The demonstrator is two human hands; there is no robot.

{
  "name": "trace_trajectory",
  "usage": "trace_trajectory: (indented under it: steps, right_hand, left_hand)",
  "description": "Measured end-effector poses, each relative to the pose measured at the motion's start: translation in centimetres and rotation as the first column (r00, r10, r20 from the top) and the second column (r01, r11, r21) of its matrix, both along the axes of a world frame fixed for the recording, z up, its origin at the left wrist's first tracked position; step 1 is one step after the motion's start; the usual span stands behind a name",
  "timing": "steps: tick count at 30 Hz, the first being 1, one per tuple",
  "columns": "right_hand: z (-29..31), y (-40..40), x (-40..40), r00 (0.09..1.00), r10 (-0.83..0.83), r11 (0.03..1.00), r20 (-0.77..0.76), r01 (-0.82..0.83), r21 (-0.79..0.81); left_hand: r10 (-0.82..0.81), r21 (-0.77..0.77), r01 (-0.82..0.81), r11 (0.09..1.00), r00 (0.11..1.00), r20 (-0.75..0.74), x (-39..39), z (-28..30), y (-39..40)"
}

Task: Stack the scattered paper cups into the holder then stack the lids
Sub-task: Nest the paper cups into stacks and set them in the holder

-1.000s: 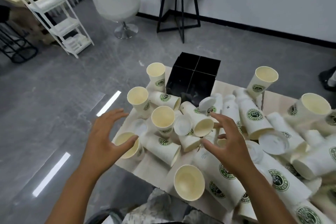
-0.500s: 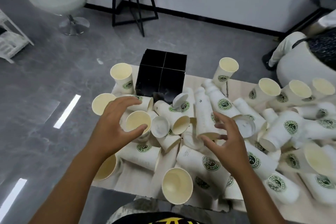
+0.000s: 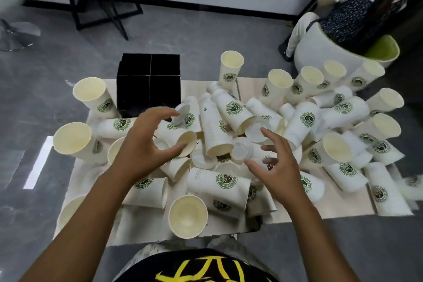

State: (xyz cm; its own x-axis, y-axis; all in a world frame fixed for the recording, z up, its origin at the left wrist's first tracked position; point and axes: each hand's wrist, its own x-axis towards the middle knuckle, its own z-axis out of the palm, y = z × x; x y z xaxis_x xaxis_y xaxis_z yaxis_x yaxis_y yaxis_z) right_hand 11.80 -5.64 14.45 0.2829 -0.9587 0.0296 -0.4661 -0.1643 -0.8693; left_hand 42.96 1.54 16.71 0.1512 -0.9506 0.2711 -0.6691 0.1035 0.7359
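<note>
Nothing is held by either grip: the left hand (image 3: 142,144) is spread wide, fingers curled, above the cups at the centre-left of the frame, and the right hand (image 3: 278,165) is likewise open and empty, poised over a white lid (image 3: 241,151) in the middle of the heap.

One black holder (image 3: 148,86), divided into four compartments, stands at the upper left of the surface (image 3: 343,204), and all four compartments appear empty. Paper cups (image 3: 219,183) are scattered across the whole surface, well over thirty of them, though an exact count cannot be made because many are overlapped. About a dozen are seen upright, mostly along the upper right and left edges; the rest lie on their sides. At least four loose lids can be made out, mixed in among the cups.

A slip is judged likely if a buried cup is pulled, since neighbours leaning on it could be rolled off the surface edge. Cups near the lower left edge look most exposed. Thin paper walls could also be crushed by a tight squeeze.
</note>
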Motion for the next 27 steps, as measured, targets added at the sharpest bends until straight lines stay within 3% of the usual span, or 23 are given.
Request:
trace_trajectory:
  steps: [8,22,27]
  right_hand:
    - [0.2,-0.7,-3.8,1.000,0.007,1.000,-0.012,-0.007,0.019]
    - [-1.9,-2.6,-13.9,0.987,0.159,0.987,-0.038,-0.157,0.043]
    - [-2.4,-2.6,-18.5,0.997,0.068,0.998,-0.031,-0.068,-0.003]
  left_hand:
    - [-0.093,-0.024,0.093,0.995,0.996,0.003,-4.9,0.1,-3.0]
    - [-0.060,0.041,0.060,0.997,0.998,0.011,-17.4,-1.1,-4.6]
    - [-0.143,0.056,0.142,0.988,0.990,0.005,-22.4,-1.6,-5.9]
